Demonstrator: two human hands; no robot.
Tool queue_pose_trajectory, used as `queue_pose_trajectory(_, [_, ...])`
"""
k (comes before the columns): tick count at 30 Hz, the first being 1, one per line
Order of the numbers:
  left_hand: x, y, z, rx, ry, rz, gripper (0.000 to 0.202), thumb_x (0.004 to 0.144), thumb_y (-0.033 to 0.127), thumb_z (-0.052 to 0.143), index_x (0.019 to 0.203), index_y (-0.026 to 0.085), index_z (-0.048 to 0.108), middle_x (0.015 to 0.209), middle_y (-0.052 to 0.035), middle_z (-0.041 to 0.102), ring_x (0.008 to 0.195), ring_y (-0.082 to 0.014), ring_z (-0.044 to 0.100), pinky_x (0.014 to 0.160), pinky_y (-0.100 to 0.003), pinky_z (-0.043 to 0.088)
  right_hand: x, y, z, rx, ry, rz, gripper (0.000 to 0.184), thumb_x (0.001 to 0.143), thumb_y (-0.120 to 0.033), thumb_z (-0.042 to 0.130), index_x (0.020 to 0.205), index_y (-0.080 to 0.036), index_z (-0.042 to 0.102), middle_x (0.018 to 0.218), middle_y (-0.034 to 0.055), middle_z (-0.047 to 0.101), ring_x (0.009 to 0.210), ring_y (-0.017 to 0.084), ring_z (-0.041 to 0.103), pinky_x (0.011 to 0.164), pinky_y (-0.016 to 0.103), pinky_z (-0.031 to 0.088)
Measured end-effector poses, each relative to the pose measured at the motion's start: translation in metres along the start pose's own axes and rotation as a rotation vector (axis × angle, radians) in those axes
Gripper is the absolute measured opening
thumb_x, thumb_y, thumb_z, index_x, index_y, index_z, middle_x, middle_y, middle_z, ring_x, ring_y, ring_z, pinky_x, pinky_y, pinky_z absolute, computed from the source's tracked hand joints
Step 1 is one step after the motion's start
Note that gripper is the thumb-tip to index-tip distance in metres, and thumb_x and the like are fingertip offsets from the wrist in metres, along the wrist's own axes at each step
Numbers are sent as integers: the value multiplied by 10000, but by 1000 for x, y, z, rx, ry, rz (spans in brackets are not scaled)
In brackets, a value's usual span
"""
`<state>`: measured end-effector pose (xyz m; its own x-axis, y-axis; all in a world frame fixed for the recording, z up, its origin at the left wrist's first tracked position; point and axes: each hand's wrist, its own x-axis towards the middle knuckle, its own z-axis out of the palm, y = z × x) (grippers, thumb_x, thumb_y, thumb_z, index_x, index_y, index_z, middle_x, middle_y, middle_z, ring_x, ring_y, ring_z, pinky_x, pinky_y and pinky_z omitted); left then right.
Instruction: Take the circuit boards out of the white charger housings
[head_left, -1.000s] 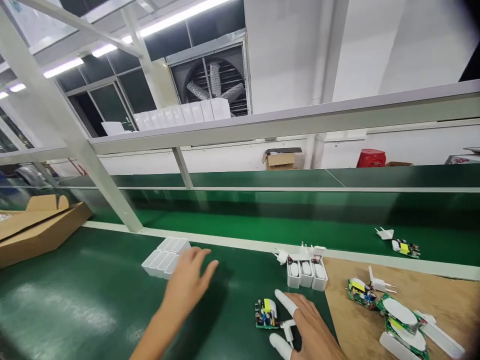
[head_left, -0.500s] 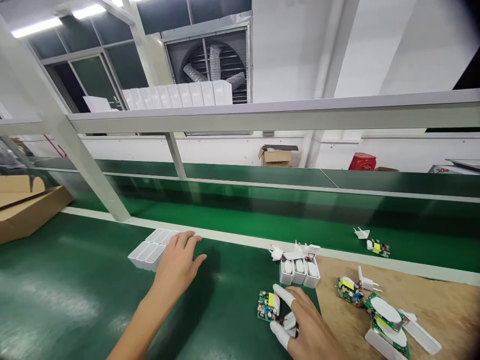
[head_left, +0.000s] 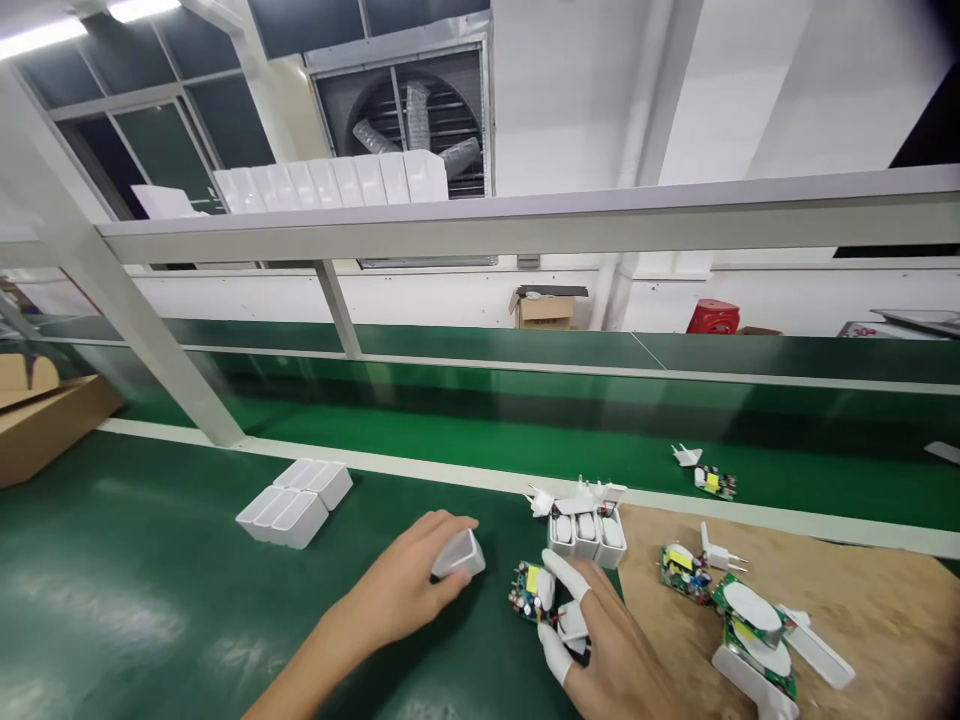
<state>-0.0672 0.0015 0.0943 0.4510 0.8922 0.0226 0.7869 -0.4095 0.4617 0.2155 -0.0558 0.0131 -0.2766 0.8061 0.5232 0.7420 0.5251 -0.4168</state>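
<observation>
My left hand (head_left: 409,570) grips a small white open-topped plastic case (head_left: 459,555) just above the green table. Farther left stands a block of similar white cases (head_left: 296,500). My right hand (head_left: 600,640), with white finger cots on thumb and forefinger, closes around a circuit board (head_left: 534,592) with a white plug part (head_left: 573,625) beside it. The board's yellow component faces up, while part of the plug is hidden by my fingers. Beyond my right hand, a row of three white cases (head_left: 586,540) holds boards, with pronged plug parts lying on top.
A brown board (head_left: 652,680) on the right carries more circuit boards (head_left: 757,630) and a plug piece (head_left: 720,555). On the green belt (head_left: 450,420) lie a board (head_left: 715,483) and a plug (head_left: 686,456). At left is a cardboard box (head_left: 60,420); a post (head_left: 172,360) rises near it.
My left hand has moved right from the block of cases, carrying one case toward my right hand. My right hand stays around the circuit board and plug. The view has shifted slightly.
</observation>
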Motion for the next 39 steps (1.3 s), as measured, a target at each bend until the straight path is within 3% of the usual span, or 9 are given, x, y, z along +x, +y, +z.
queue_pose_trajectory(4, [17,27,17,-6,-108,-40,748,838,378,819,1515,244,529,1392,-125,614,1191,-399,670,1022,-526,538,5,5,-3,-24,158,8,539,964,-196,522,1501,-208,476,1370,124,687,1255,274,703,1011,417,642])
queue_pose_trajectory(8, [19,21,22,-241,-184,-53,1167,600,485,991,1596,304,411,1501,-124,521,1295,-420,606,1051,-489,530,7,5,-7,-57,163,95,587,962,-256,564,1539,-227,458,1424,133,664,1294,323,675,1050,505,614])
queue_pose_trajectory(10, [16,15,26,-358,-191,-87,1099,617,416,985,1564,297,440,1389,-111,595,1245,-379,628,1007,-440,548,7,2,-10,-86,160,148,604,961,-287,570,1552,-240,453,1423,128,669,1275,339,686,1046,531,612])
queue_pose_trajectory(14, [12,8,40,-469,-145,-118,689,734,269,890,1353,260,588,1048,-27,660,920,-254,665,812,-355,568,3,-5,-16,-45,178,160,608,990,-358,579,1564,-225,429,1386,130,692,1227,320,719,1023,490,632])
queue_pose_trajectory(17, [10,5,49,-442,-4,68,605,754,149,850,1298,266,614,1224,-54,636,1136,-271,617,1012,-399,530,1,-10,-19,9,177,60,619,974,-335,619,1557,-218,445,1332,123,723,1165,302,750,948,418,667])
queue_pose_trajectory(20, [7,3,54,-416,47,208,719,841,71,747,1474,316,508,1396,-77,564,1289,-269,562,1125,-413,481,6,-16,-19,-22,227,-64,590,958,-243,646,1528,-205,496,1293,134,738,1102,297,773,896,380,678])
queue_pose_trajectory(25, [3,1,58,-361,54,287,858,909,1,621,1617,367,304,1449,-88,527,1332,-260,523,1149,-427,482,16,-22,-15,-27,226,-175,564,972,-140,576,1526,-163,474,1240,155,743,1105,291,763,897,389,678])
queue_pose_trajectory(32, [8,5,56,-348,72,352,634,969,52,606,1514,302,402,1398,-120,575,1321,-293,523,1128,-469,500,11,-23,-5,-42,122,-97,702,938,-93,520,1605,-210,332,1234,158,739,1131,327,746,893,449,672])
queue_pose_trajectory(39, [9,8,57,-338,69,377,584,985,53,594,1480,301,409,1388,-108,577,1326,-286,513,1137,-452,490,10,-16,0,-25,111,-154,699,908,-67,519,1583,-152,358,1217,162,716,1101,300,728,890,418,672])
